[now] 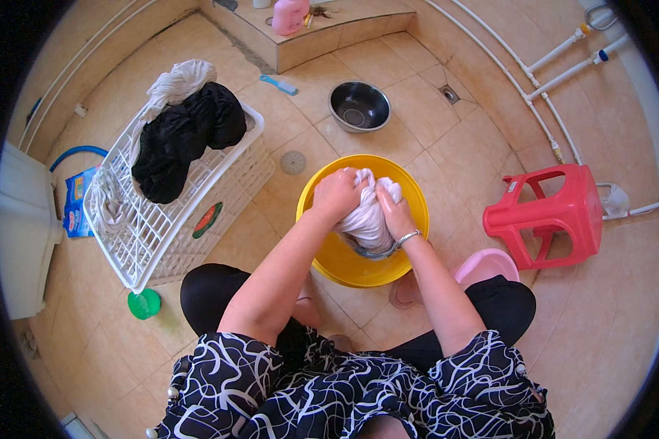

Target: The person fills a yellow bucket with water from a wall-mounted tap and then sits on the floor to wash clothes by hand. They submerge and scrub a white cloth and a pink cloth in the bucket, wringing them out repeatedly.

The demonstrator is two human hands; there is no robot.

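Observation:
A yellow plastic basin (387, 274) stands on the tiled floor between my feet. Bunched white cloth (369, 219) is gripped over it by both hands; its lower end looks grey and wet. My left hand (394, 213), with a silver bangle at the wrist, holds the cloth's right side. My right hand (338, 193) is closed around the upper left of the same cloth. How much of the cloth rests in the basin, I cannot tell.
A white plastic basket (197, 230) at the left carries black cloth (184, 137) and white cloth (181, 79). Beyond the basin are a metal bowl (359, 107) and a blue brush (278, 84). A red plastic stool (549, 217) lies on its side by a pink basin (489, 266). A green container (144, 304) sits lower left.

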